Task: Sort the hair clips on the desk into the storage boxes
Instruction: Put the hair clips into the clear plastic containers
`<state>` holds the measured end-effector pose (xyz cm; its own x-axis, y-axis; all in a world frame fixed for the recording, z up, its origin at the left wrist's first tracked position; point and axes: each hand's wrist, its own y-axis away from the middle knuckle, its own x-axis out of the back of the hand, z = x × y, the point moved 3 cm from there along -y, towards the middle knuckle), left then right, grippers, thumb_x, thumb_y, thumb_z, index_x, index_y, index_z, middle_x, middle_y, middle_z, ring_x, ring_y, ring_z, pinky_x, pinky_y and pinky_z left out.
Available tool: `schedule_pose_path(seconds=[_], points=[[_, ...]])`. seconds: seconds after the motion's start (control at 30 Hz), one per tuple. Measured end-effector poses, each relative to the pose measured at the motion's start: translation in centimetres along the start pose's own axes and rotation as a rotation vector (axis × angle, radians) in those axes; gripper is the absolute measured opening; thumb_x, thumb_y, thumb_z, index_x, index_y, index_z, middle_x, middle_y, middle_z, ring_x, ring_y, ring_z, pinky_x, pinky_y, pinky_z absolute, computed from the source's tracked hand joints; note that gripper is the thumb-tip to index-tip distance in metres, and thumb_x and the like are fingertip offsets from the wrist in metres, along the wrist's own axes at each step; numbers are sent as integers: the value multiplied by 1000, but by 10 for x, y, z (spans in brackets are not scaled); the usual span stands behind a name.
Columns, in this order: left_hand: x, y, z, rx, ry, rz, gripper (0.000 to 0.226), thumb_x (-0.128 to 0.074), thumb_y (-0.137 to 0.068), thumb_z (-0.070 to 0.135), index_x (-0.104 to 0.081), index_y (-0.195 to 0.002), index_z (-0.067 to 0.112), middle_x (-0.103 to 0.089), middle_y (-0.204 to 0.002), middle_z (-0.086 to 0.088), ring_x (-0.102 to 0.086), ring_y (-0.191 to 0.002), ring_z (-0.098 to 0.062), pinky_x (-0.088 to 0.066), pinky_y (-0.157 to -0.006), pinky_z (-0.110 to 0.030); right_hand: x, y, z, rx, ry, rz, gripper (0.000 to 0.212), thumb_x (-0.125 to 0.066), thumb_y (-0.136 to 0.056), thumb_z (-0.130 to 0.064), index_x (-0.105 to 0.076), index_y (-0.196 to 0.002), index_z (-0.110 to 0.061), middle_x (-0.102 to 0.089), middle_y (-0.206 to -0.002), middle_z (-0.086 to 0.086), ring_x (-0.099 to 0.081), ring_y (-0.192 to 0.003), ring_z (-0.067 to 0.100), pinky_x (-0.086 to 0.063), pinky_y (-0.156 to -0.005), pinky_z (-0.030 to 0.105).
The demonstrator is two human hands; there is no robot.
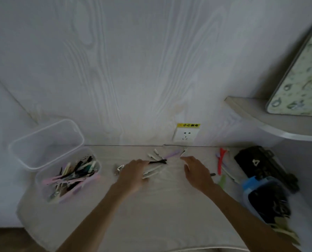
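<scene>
As seen from head camera: both hands over pale desk (151, 206), picture blurred. Left hand (133, 172) palm-down on loose hair clips (158, 161) at desk centre; grip impossible to tell. Right hand (197, 171) flat, fingers straight, holding nothing, just right of same pile. Clear storage box (67, 179) far left, lid up, crammed with clips. Blue-rimmed box (264, 195) far right, dark contents. Red clip (220, 160) lying near it.
</scene>
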<state>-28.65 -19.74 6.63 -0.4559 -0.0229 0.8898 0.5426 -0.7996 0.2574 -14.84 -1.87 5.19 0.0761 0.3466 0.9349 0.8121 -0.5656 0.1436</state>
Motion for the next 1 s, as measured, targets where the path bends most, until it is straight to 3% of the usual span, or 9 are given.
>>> schedule_pose_path(seconds=[0.1, 0.17, 0.3, 0.43, 0.57, 0.63, 0.73, 0.87, 1.0], points=[[-30, 1, 4, 0, 38, 30, 37, -60, -84, 31, -53, -118, 21, -54, -117, -3, -54, -110, -23, -43, -89, -35, 6, -17, 1, -231, -86, 13, 41, -39, -96, -32, -41, -131, -13, -50, -128, 11, -49, -117, 28, -43, -92, 38], [-40, 4, 1, 4, 96, 62, 26, -58, -85, 28, -58, -110, 24, -58, -105, -1, -57, -101, -21, -43, -83, -32, -1, -32, -3, -437, -234, -1, 60, -43, -91, -49, -41, -129, -3, -46, -130, 16, -45, -121, 31, -40, -97, 40], [-39, 6, -5, -23, 151, 53, 22, -60, -84, 23, -62, -105, 27, -61, -100, 1, -59, -95, -16, -44, -80, -28, -23, -55, -34, -490, -300, -11, 77, -59, -81, -52, -36, -130, 3, -41, -131, 18, -38, -125, 32, -37, -99, 39], [-36, 7, -15, -25, 297, 0, 28, -63, -80, 11, -67, -105, 24, -66, -100, 3, -62, -92, -11, -49, -84, -25, -49, -63, -57, -324, -180, -38, 52, -50, -91, -28, -35, -134, -3, -40, -133, 18, -39, -121, 34, -37, -96, 39], [-32, 8, -22, -45, 332, 6, 23, -66, -79, 14, -69, -100, 22, -62, -86, 14, -60, -80, -2, -42, -71, -10, -50, -52, -52, 26, -21, -73, 32, -39, -91, -13, -56, -118, -16, -53, -121, 16, -48, -108, 33, -38, -89, 37], [-31, 7, -21, -59, 367, 17, 18, -67, -80, 18, -69, -97, 24, -63, -83, 15, -61, -77, 0, -46, -74, -16, -42, -38, -49, 110, -127, -169, 32, -38, -93, -22, -61, -114, -15, -57, -115, 15, -50, -104, 33, -37, -89, 36], [-36, 8, -11, -72, 428, 21, 14, -69, -80, 29, -70, -94, 27, -68, -83, 16, -64, -78, 4, -51, -77, -21, -35, -14, -50, 208, -164, -371, 57, -31, -84, -56, -57, -118, -20, -58, -111, 16, -50, -102, 26, -39, -87, 35], [-44, 16, 0, -78, 436, 4, 45, -78, -66, 47, -59, -103, 31, -63, -92, 20, -63, -88, 0, -51, -82, -24, -40, 22, -37, 317, -18, -548, 91, -72, -74, -43, -20, -145, -22, -28, -138, 8, -29, -122, 25, -27, -105, 34], [-46, 23, -3, -74, 175, 6, 83, -75, -66, 52, -34, -134, 30, -54, -112, 9, -57, -101, -15, -47, -81, -31, -44, 40, -34, 336, -40, -375, 66, -61, -85, -31, -28, -143, -27, -30, -137, 5, -33, -117, 25, -33, -97, 30]])
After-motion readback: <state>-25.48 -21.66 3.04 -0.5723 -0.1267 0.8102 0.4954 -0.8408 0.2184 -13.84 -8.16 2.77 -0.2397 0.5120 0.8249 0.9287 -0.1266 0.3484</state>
